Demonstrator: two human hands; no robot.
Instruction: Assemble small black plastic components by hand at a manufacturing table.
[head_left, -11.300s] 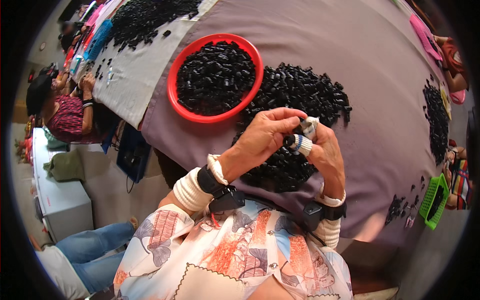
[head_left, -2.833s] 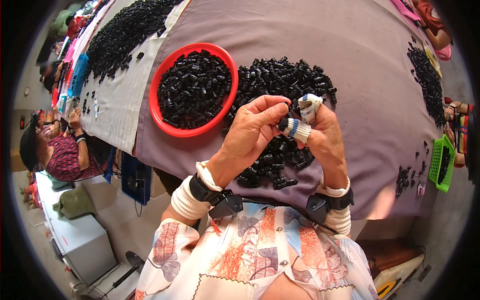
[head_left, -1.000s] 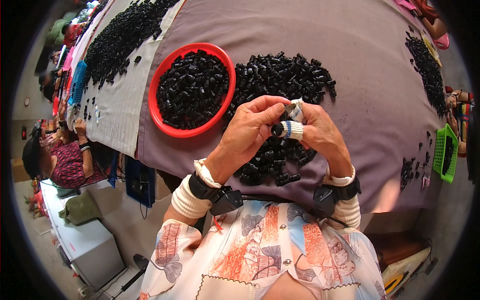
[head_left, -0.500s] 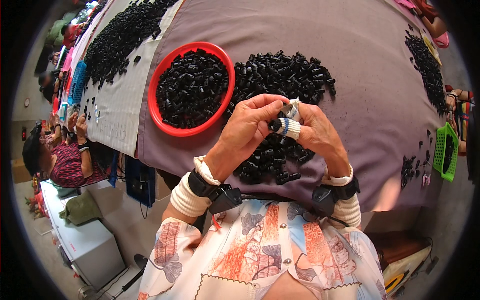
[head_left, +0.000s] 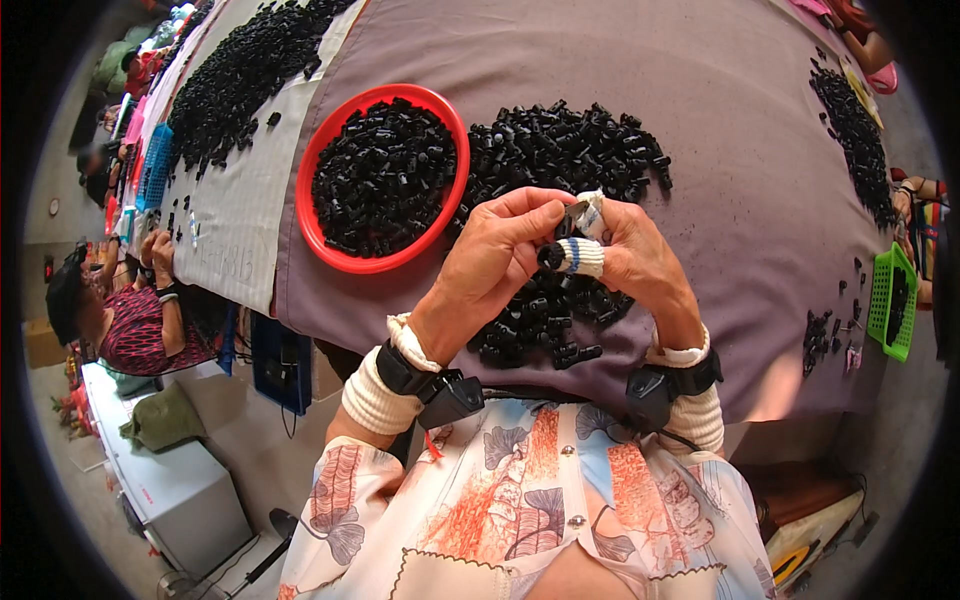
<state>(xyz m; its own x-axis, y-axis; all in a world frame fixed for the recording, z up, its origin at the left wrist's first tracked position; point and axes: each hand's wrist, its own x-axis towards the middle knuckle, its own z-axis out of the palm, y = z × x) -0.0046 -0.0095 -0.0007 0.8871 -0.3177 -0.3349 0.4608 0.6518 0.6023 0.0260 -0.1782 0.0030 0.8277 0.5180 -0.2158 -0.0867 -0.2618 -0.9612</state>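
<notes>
Above the near edge of the cloth, my two hands meet at their fingertips. My left hand (head_left: pixel 490 250) is closed, pinching a small black plastic part (head_left: pixel 549 256) that is partly covered by the fingers. My right hand (head_left: pixel 640 262) wears white knitted finger covers (head_left: pixel 583 256) with blue stripes on the thumb and forefinger. Between those covers it grips a thin, dark, blade-like piece (head_left: pixel 576 210), held against the black part. Loose black plastic parts (head_left: pixel 570 150) lie heaped beyond and beneath the hands. To the left, a red basin (head_left: pixel 462 165) is filled with similar parts.
A mauve cloth (head_left: pixel 720 150) covers the table. Another heap of black parts (head_left: pixel 240 85) lies on the pale cloth at far left, where a person in a patterned top (head_left: pixel 150 325) works. At right stand a green basket (head_left: pixel 885 300) and more black parts (head_left: pixel 850 130), beside other people.
My right hand has shifted slightly, and its covered fingers stand a little farther apart, showing more of the blade-like piece. My left hand keeps nearly the same place.
</notes>
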